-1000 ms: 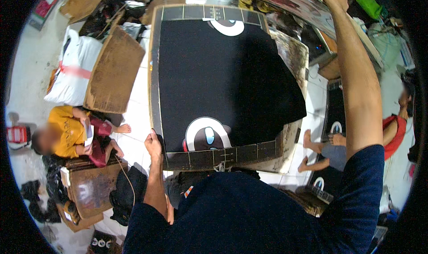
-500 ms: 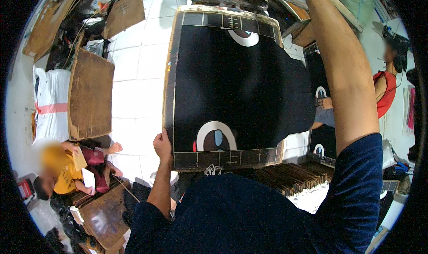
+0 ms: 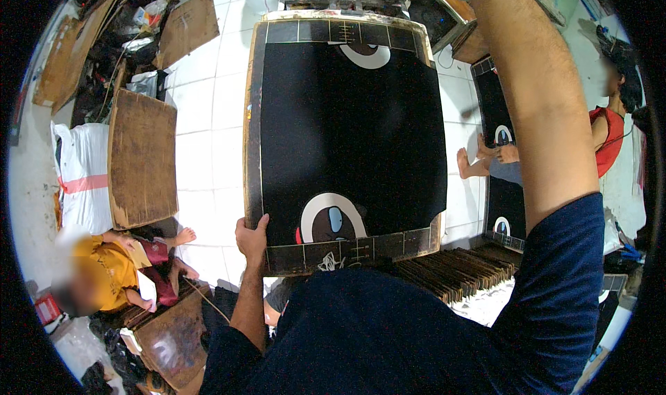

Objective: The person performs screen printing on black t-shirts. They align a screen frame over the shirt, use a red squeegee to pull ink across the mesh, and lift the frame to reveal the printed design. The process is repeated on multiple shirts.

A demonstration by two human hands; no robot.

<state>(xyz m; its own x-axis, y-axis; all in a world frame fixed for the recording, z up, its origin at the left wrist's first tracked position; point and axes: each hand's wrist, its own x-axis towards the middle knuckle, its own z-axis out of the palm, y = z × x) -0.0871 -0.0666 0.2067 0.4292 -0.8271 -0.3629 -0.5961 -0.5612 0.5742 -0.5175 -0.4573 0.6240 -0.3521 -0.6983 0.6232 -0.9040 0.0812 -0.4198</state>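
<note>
A flat board [image 3: 254,138] with a pale, worn rim and white ruled marks along its far and near ends lies before me. Over it is spread a black cloth [image 3: 347,131], printed with a cartoon eye [image 3: 333,218] at the near end and part of another eye [image 3: 368,56] at the far end. My left hand [image 3: 251,241] is closed on the board's near left edge, the thumb on top and the other fingers mostly hidden. My right forearm [image 3: 538,110] reaches up past the board's right side, and its hand lies beyond the top of the view.
Many thin boards [image 3: 458,273] stand in a row at the near right. Another board with black printed cloth [image 3: 501,180] lies to the right, beside a seated person in red [image 3: 607,145]. At left, a person in yellow [image 3: 118,270] holds cards near a brown wooden panel [image 3: 142,159].
The board sits slightly further left in view. The cloth's right part, which stretched out past the board, has drawn in, showing floor and feet. My left thumb now lies over the board's edge.
</note>
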